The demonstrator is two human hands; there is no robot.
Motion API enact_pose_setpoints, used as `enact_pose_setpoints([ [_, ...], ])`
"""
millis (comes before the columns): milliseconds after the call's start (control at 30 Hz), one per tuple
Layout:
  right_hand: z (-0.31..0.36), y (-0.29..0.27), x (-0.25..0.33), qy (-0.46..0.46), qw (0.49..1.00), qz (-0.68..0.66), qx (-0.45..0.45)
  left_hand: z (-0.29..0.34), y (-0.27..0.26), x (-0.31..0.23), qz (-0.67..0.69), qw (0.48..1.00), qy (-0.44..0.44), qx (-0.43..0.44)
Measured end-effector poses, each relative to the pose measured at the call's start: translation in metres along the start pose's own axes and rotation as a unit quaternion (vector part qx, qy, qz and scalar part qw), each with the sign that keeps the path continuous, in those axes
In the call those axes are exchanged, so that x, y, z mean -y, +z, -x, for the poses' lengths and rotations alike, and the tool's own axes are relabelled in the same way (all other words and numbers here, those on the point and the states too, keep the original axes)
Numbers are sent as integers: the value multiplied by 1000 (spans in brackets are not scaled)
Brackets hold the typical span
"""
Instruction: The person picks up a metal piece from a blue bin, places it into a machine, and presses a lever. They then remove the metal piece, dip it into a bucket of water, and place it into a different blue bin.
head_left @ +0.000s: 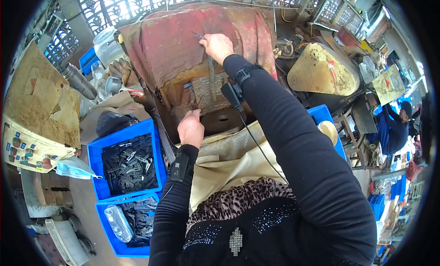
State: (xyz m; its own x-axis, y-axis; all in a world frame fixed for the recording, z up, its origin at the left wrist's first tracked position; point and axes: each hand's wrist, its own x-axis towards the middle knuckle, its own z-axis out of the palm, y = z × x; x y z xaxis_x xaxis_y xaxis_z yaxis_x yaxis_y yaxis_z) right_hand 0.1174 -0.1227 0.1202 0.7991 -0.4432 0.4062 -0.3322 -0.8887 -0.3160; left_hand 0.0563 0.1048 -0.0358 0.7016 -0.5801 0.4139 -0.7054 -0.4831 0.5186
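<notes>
Stretched far forward over a stained red cloth (pixel 174 41), my right hand (pixel 217 47) is closed around a slim dark pointed metal piece (pixel 198 35), whose tip sticks out to the left. My left hand (pixel 190 128) is nearer to me, fingers pinched together at the near left edge of a rough, pale textured block (pixel 211 92). Whatever its fingertips hold, if anything, is too small to make out. An upright rod (pixel 211 71) stands by the block, below my right hand. Around the block is a rusty brown recess with a dark hole in its near ledge.
Left of me, a blue bin (pixel 90 160) holds many dark metal pieces; a second blue bin (pixel 99 220) holds more and a clear-wrapped pack. A control panel (pixel 27 149) with knobs stands far left. A yellowish machine cover (pixel 321 71) and another person (pixel 398 128) are to the right.
</notes>
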Motion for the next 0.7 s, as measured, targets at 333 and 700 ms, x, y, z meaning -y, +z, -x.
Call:
enact_pose_setpoints([
  [333,3,-2,-3,-7,1000,-23,-16,0,-2,-7,-18,1000,1,-4],
  [700,-1,9,-17,-62,992,-84,-68,-1,-11,-18,-17,995,15,-93],
])
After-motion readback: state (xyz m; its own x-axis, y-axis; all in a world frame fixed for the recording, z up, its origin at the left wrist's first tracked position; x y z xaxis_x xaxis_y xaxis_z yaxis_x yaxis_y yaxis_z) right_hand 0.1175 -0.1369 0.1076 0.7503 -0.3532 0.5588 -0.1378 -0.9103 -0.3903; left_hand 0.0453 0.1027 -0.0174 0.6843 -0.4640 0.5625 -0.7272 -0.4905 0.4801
